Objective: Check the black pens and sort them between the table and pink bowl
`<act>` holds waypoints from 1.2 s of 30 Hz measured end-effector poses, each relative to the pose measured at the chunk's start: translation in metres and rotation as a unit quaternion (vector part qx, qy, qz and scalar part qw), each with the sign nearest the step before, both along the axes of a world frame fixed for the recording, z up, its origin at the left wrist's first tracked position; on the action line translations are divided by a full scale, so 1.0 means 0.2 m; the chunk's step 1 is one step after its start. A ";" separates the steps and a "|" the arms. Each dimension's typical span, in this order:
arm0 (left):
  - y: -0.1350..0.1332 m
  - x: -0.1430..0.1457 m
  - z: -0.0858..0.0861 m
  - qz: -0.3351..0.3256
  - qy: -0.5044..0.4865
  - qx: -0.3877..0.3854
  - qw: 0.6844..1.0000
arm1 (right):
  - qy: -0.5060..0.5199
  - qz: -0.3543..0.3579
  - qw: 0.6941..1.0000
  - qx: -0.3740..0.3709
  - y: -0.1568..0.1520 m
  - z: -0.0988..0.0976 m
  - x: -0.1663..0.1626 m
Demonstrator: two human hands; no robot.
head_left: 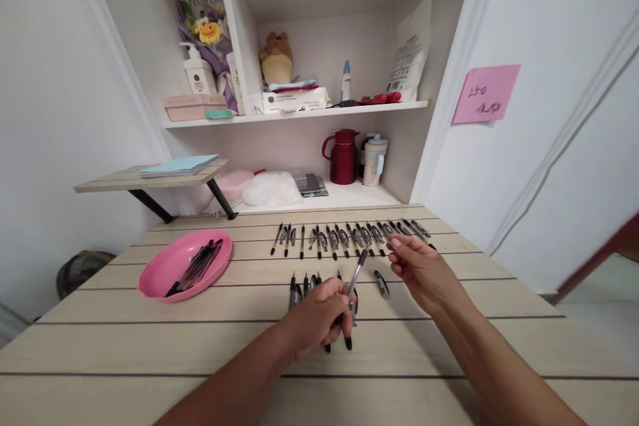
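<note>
My left hand (pixel 322 313) is closed round a clear-barrelled pen (pixel 356 274), which tilts up and to the right with its black grip end uppermost. Beneath and beside that hand lies a short row of pens and caps (pixel 306 283), partly covered by it. My right hand (pixel 424 271) is raised a little to the right of the held pen, thumb and fingers pinched together; whatever is between the fingertips is too small to name. A loose black pen cap (pixel 382 284) rests on the table between the hands. Farther back runs a longer row of pens (pixel 302 241) with caps among them.
On the left of the slatted table (pixel 150 346) sits a pink bowl (pixel 214 279) holding several black pens. Behind it stands a small raised shelf (pixel 114 180) with blue paper. A red jug (pixel 343 156) and a cup (pixel 374 160) occupy the cabinet at the back.
</note>
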State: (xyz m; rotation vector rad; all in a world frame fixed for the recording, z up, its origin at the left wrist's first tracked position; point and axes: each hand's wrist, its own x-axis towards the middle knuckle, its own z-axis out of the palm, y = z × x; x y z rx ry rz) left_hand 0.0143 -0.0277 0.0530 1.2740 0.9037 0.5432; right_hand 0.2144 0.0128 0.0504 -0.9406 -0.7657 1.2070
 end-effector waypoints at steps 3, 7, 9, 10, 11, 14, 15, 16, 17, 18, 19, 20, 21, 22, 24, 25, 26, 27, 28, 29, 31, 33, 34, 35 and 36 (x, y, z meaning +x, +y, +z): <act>-0.01 0.00 -0.01 -0.009 0.024 0.021 0.999 | 0.036 0.019 0.999 0.003 -0.01 0.00 0.00; -0.01 0.00 -0.04 -0.010 0.045 0.045 0.998 | 0.016 0.019 1.000 0.002 -0.01 0.01 -0.01; -0.01 0.00 -0.05 -0.012 0.051 0.052 0.997 | 0.001 0.026 1.000 0.007 -0.02 0.01 -0.01; -0.01 0.00 -0.05 -0.014 0.056 0.055 0.997 | -0.007 0.031 0.999 0.009 -0.01 0.01 -0.01; -0.01 0.01 -0.05 -0.016 0.060 0.057 0.996 | -0.016 0.035 0.999 0.012 -0.01 0.01 -0.01; -0.01 0.00 -0.06 -0.021 0.076 0.062 0.995 | -0.043 0.049 0.998 0.014 -0.01 0.00 -0.01; -0.01 0.00 -0.06 -0.021 0.079 0.064 0.995 | -0.050 0.053 0.997 0.014 -0.01 -0.01 -0.01; -0.01 0.00 -0.06 -0.020 0.081 0.068 0.994 | -0.056 0.057 0.997 0.012 -0.01 -0.01 -0.01; -0.01 0.00 -0.07 -0.019 0.082 0.071 0.994 | -0.060 0.060 0.996 0.010 -0.01 -0.01 -0.02; -0.01 0.00 -0.07 -0.019 0.083 0.075 0.994 | -0.063 0.063 0.996 0.006 -0.01 -0.01 -0.02; -0.01 0.00 -0.06 -0.018 0.084 0.081 0.993 | -0.064 0.066 0.996 0.003 -0.01 -0.01 -0.02; -0.01 0.00 -0.06 -0.018 0.087 0.089 0.992 | -0.064 0.071 0.995 0.000 -0.02 -0.01 -0.02; -0.01 0.00 -0.06 -0.017 0.093 0.099 0.991 | -0.064 0.078 0.995 -0.002 -0.02 -0.01 -0.02; -0.01 0.00 -0.05 -0.016 0.101 0.112 0.988 | -0.062 0.086 0.994 -0.004 -0.03 0.00 -0.03; -0.02 0.00 -0.03 -0.010 0.118 0.146 0.982 | -0.053 0.103 0.993 -0.005 -0.03 0.01 -0.03; -0.02 0.00 -0.03 -0.006 0.126 0.165 0.978 | -0.046 0.111 0.993 -0.005 -0.04 0.01 -0.03; -0.03 0.00 -0.02 -0.002 0.134 0.183 0.974 | -0.039 0.118 0.992 -0.007 -0.04 0.01 -0.03; -0.03 0.00 -0.01 0.003 0.142 0.201 0.969 | -0.033 0.123 0.992 -0.009 -0.04 0.00 -0.03; -0.03 0.00 -0.01 0.009 0.151 0.218 0.964 | -0.030 0.126 0.991 -0.010 -0.03 0.00 -0.03; -0.04 0.00 -0.01 0.017 0.160 0.234 0.959 | -0.030 0.129 0.991 -0.011 -0.03 -0.01 -0.03; -0.05 0.01 0.00 0.033 0.185 0.262 0.947 | -0.035 0.129 0.991 -0.011 -0.03 -0.02 -0.04; -0.05 0.01 0.00 0.042 0.213 0.283 0.934 | -0.049 0.127 0.991 -0.010 -0.03 -0.03 -0.04; -0.05 0.01 0.00 0.042 0.224 0.291 0.929 | -0.059 0.127 0.990 -0.010 -0.03 -0.03 -0.04; -0.05 0.01 0.00 0.039 0.229 0.297 0.926 | -0.066 0.127 0.990 -0.008 -0.03 -0.03 -0.04; -0.05 0.01 0.00 0.037 0.228 0.302 0.925 | -0.068 0.130 0.989 -0.005 -0.04 -0.02 -0.04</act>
